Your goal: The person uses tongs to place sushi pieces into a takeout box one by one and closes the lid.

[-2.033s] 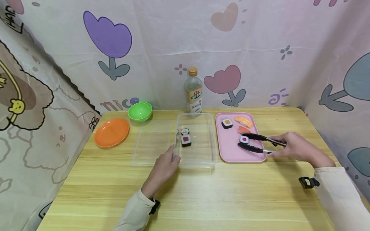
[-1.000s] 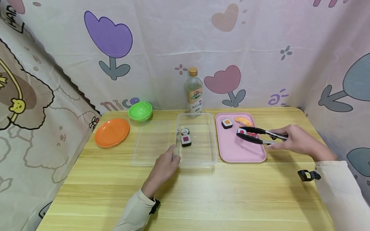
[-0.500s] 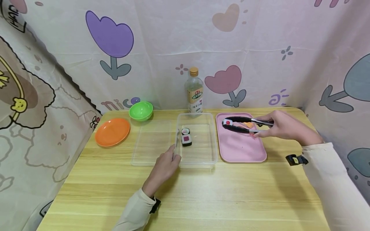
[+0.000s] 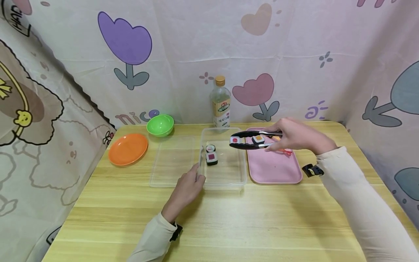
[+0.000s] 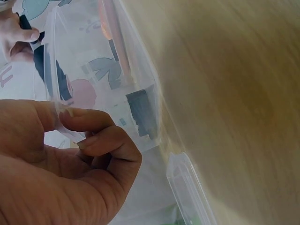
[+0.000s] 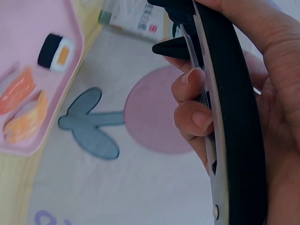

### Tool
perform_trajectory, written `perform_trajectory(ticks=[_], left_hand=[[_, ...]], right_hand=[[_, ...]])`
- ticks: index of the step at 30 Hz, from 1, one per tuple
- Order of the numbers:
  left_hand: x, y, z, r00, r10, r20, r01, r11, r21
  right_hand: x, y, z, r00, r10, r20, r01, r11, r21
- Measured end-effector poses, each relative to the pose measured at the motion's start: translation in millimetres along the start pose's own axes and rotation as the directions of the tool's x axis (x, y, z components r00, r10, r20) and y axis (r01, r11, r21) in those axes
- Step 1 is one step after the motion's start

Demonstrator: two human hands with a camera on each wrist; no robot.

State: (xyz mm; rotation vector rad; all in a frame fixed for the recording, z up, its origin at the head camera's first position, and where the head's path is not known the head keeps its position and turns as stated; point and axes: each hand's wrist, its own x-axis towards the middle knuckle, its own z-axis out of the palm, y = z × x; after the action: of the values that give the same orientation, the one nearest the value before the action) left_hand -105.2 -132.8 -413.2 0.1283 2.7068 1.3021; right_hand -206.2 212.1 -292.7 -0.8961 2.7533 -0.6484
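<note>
My right hand (image 4: 291, 134) grips black-tipped metal tongs (image 4: 247, 145), also filling much of the right wrist view. Between the tong tips is a square sushi roll (image 4: 235, 140) with a red centre, held above the right side of a clear plastic container (image 4: 226, 180). My left hand (image 4: 188, 185) pinches that container's left rim, thumb and fingers seen closely in the left wrist view. Inside the container, at its left side, sit a small round sushi roll (image 4: 211, 148) and a square one with a dark red centre (image 4: 211, 158).
A pink tray (image 4: 275, 171) carries an orange-centred roll (image 6: 56, 52), a yellow-topped sushi (image 6: 27, 119) and a red-topped sushi (image 6: 18, 91). A clear lid (image 4: 171, 163) lies left of the container. Further left are an orange plate (image 4: 127, 149) and green bowl (image 4: 160, 125); a bottle (image 4: 221, 105) stands behind.
The tongs lifted the red-centred roll off the pink tray and carried it leftward to above the clear container. My left hand stayed on the container's rim.
</note>
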Motion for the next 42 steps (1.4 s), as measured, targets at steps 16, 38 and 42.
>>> perform_trajectory(ticks=[16,38,42], left_hand=[[2.1,0.3,0.0,1.000,-0.015,0.007,0.015,1.000,-0.007],[1.8,0.1,0.5,1.000,-0.008,-0.011,0.008,1.000,0.005],[1.4,1.1,0.1,1.000,-0.012,-0.008,0.012,1.000,0.001]], right_hand=[[40.4,-38,26,0.986,-0.129,0.108,0.141,0.985,-0.104],[63.8,-69,61,0.958,-0.051,0.282,0.113,0.971,-0.209],[65.9,-72,64,0.958,-0.043,0.283,0.115,0.963,-0.244]])
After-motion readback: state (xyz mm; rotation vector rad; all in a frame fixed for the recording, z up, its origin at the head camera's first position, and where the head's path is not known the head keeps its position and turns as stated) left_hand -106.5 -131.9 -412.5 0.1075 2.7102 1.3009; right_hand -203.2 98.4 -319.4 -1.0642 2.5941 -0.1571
